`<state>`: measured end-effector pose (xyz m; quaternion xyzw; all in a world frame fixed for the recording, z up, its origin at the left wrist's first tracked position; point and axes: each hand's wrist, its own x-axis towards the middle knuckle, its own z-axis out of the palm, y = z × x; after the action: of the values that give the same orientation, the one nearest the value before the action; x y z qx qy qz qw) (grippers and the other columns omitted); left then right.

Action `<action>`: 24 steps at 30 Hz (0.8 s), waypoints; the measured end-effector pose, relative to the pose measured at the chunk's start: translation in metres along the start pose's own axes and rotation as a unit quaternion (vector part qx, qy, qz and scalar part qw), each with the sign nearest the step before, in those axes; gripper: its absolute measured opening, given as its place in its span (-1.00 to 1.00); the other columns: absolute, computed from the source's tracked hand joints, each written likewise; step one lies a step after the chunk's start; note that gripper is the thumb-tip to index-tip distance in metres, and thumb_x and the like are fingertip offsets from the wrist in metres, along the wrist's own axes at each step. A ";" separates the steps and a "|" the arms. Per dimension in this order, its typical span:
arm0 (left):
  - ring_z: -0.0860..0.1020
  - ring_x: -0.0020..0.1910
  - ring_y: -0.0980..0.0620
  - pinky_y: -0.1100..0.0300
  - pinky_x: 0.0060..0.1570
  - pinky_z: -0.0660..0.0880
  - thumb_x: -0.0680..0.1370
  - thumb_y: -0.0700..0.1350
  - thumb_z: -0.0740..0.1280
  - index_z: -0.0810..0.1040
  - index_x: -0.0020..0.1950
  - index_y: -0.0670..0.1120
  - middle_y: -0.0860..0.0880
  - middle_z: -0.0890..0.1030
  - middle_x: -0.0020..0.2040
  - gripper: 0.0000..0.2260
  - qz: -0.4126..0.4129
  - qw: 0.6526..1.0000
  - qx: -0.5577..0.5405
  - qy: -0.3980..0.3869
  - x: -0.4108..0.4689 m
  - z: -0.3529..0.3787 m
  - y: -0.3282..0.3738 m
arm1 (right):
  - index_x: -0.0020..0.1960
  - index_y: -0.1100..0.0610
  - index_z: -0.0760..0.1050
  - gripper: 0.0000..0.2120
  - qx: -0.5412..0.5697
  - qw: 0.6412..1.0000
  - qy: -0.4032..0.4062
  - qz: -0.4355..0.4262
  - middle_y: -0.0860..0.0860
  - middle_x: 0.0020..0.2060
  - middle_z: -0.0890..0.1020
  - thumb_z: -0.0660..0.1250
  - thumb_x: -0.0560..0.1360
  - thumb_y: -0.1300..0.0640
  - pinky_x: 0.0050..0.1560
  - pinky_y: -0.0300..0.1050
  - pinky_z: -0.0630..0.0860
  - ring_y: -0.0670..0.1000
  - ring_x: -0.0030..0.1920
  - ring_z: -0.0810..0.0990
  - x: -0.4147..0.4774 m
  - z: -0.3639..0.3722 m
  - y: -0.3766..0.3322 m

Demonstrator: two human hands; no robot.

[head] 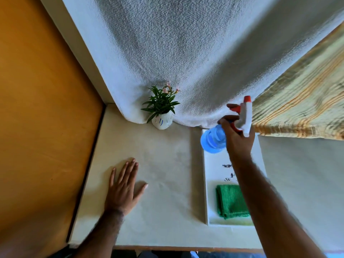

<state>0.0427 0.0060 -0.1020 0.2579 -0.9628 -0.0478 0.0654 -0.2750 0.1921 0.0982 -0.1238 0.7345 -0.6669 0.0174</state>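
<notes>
Table [167, 164] | right grip [239, 140] curled round spray bottle [214, 138], nozzle [247, 99] toward backdrop [186, 53], axis tilted | left grip [122, 190] flat, spread

Left of left hand [123, 189]: orange panel [41, 118] close, narrow strip only.
Ahead of left hand: potted plant [161, 110] against hanging white towel [186, 53].
Between the hands: bare tabletop [167, 183], open.
Under right hand [239, 140]: white tray [206, 183], green cloth [231, 201] at near end.
Beyond right hand: white towel and striped curtain [307, 101] close behind spray bottle [214, 139].
Right of right hand: open tabletop.
</notes>
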 end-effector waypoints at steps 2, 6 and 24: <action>0.20 0.68 -0.02 -0.31 0.59 0.26 0.59 0.36 0.15 0.25 0.69 -0.08 -0.06 0.27 0.71 -0.22 -0.002 1.000 -0.001 0.000 0.000 0.000 0.001 | 0.03 -0.15 0.66 -0.62 -0.014 1.000 -0.004 -0.010 -0.02 -0.08 0.72 0.43 0.45 0.32 0.01 -0.09 0.62 -0.02 -0.12 0.68 0.011 -0.012 0.012; 0.23 0.68 -0.04 -0.31 0.60 0.25 0.60 0.36 0.13 0.23 0.69 -0.08 -0.06 0.25 0.71 -0.22 -0.002 1.000 0.000 -0.006 0.000 -0.001 0.001 | 0.17 0.07 0.63 -0.68 -0.058 0.998 -0.016 -0.010 -0.21 -0.12 0.70 0.41 0.45 0.31 -0.02 -0.13 0.61 -0.09 -0.13 0.66 0.023 -0.024 0.042; 0.20 0.69 -0.03 -0.30 0.63 0.18 0.61 0.35 0.14 0.15 0.72 -0.07 -0.05 0.19 0.74 -0.21 0.008 1.000 -0.004 -0.008 -0.002 0.006 -0.004 | 0.54 0.03 0.31 -0.11 -0.174 0.981 -0.076 0.045 -0.03 0.38 0.52 0.63 0.34 -0.15 0.25 -0.33 0.47 -0.09 0.33 0.52 -0.032 -0.077 0.080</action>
<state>0.0451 0.0043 -0.1086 0.2495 -0.9651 -0.0528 0.0586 -0.2713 0.2806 0.0236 -0.1419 0.8406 -0.5164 0.0814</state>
